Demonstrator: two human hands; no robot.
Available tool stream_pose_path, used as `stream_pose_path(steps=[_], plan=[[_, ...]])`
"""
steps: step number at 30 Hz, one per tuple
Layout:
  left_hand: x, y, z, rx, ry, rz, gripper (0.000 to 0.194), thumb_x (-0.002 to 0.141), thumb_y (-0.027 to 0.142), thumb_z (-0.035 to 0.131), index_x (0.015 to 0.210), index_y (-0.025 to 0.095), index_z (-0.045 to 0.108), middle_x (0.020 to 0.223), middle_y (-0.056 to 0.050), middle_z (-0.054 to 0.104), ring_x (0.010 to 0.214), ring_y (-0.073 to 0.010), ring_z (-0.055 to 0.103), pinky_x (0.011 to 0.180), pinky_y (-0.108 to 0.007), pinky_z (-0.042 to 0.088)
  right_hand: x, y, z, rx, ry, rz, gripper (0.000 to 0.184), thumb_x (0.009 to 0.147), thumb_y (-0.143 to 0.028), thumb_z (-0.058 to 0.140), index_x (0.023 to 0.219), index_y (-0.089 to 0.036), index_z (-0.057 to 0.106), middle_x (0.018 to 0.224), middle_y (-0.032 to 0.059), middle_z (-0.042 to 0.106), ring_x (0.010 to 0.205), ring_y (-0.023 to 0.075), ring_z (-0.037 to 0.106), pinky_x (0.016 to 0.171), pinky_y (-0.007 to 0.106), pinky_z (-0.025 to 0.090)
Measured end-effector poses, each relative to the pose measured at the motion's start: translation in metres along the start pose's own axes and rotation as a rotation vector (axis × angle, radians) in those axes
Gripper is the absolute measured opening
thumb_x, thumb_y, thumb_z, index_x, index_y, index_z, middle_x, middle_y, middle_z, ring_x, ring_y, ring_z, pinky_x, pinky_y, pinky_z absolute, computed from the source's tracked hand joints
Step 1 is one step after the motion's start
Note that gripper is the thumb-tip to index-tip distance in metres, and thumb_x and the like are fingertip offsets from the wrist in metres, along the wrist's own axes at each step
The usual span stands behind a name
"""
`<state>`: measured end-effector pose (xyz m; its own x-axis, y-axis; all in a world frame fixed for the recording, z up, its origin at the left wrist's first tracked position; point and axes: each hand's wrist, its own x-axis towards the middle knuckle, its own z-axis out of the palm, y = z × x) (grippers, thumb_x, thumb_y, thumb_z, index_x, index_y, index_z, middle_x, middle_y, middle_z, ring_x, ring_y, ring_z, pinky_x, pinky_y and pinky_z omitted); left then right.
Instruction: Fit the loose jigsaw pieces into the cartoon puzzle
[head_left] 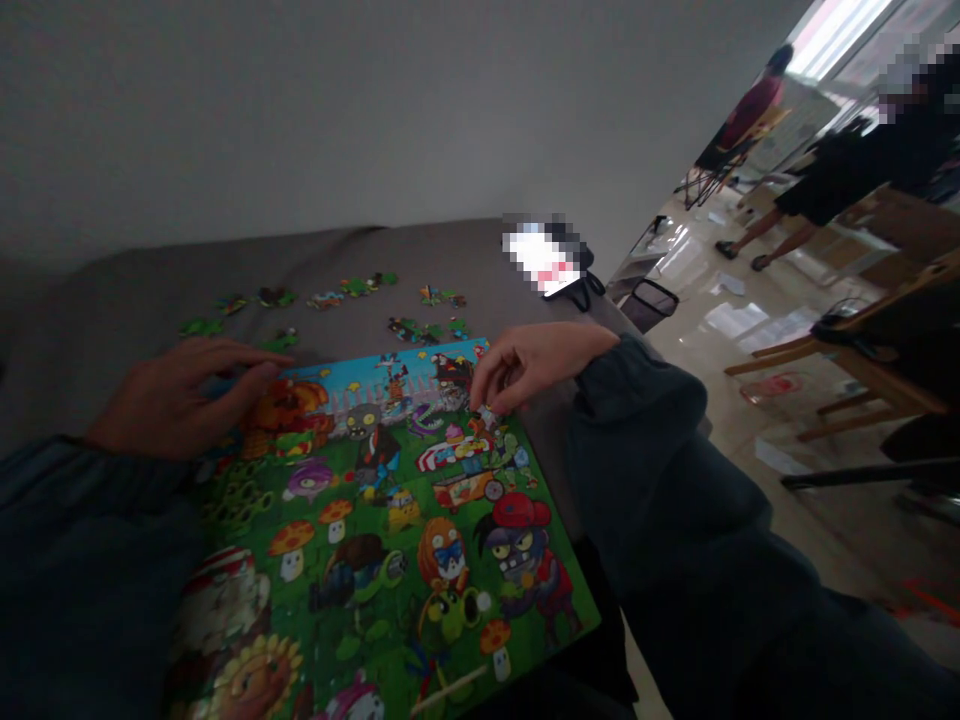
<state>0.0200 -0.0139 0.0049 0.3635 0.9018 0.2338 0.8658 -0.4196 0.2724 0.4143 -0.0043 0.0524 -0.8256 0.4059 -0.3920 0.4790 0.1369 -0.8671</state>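
Jigsaw puzzle [375, 515] on the bench [457, 255], lying between the two hands and spreading from them toward the near edge; neither hand is clearly the nearer, as both reach its far part. Its long axis cannot be told, the left side being covered by the sleeve and the near side cut off. Left: the left hand [169, 395] lies over the puzzle's far left corner, palm down, fingers loosely extended, thumb a little apart. Centre: loose puzzle pieces [360, 287] lie scattered between the puzzle and the bench's far edge; a nearer cluster [427, 333] sits just beside the puzzle's far side. Right: the right hand [536, 362] meets the puzzle's right side near its far right corner, fingers curled and tips close together; whether they pinch a piece cannot be told. Beyond, a bright pixelated object [534, 252] lies near the bench's far right corner.
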Motion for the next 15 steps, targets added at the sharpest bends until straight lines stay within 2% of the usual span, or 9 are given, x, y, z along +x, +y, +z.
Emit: stream_pose_path(steps=[3, 8, 15], plan=[[-0.0007, 0.0052, -0.0017, 0.002, -0.008, -0.018, 0.048, 0.091, 0.053, 0.039, 0.107, 0.021, 0.071, 0.106, -0.005, 0.071, 0.095, -0.0218, 0.063, 0.089, -0.034, 0.049, 0.0029, -0.0022, 0.0055, 0.029, -0.004, 0.031, 0.035, 0.078, -0.030, 0.080, 0.109, -0.016, 0.075, 0.090, 0.0028, 0.078, 0.078, 0.0121, 0.071, 0.066, 0.020, 0.055], [-0.0007, 0.0103, -0.0031, -0.015, 0.006, -0.011, 0.047, 0.090, 0.052, 0.040, 0.105, 0.021, 0.071, 0.105, -0.005, 0.071, 0.092, -0.0207, 0.063, 0.088, -0.031, 0.048, 0.0036, -0.0011, 0.0038, 0.047, 0.008, 0.069, 0.041, 0.073, -0.033, 0.084, 0.110, -0.017, 0.077, 0.092, 0.0032, 0.079, 0.081, 0.0134, 0.073, 0.072, 0.022, 0.056], [-0.0017, 0.0116, -0.0042, -0.016, 0.009, -0.002, 0.044, 0.092, 0.050, 0.041, 0.104, 0.021, 0.071, 0.104, -0.003, 0.071, 0.092, -0.0185, 0.062, 0.088, -0.030, 0.047, 0.0044, -0.0001, 0.0035, -0.011, -0.006, 0.046, 0.040, 0.074, -0.032, 0.084, 0.111, -0.021, 0.077, 0.094, 0.0022, 0.079, 0.085, 0.0134, 0.073, 0.075, 0.022, 0.056]])
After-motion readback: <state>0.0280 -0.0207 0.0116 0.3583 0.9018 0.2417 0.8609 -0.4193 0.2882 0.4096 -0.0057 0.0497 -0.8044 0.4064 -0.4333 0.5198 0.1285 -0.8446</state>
